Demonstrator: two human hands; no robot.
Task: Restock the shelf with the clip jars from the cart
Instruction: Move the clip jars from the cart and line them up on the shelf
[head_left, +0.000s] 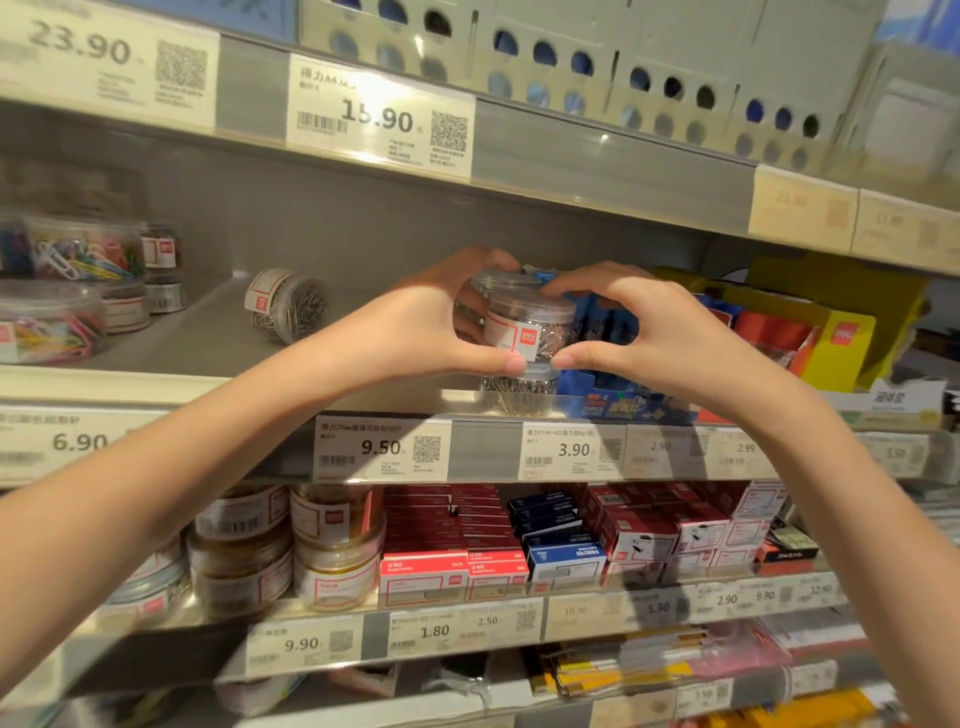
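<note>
A clear clip jar with a red and white label is held over the middle shelf, stacked on another jar of silver clips at the shelf's front edge. My left hand grips the upper jar from the left, thumb under its base and fingers over its lid. My right hand holds it from the right, thumb near the base. A further jar lid shows just behind. One jar of silver clips lies on its side further left on the same shelf.
Jars of coloured clips stand at the shelf's left end. Blue packs and a yellow display box sit right of the jars. Below are amber jars and staple boxes. Price tags line the shelf edges. The cart is out of view.
</note>
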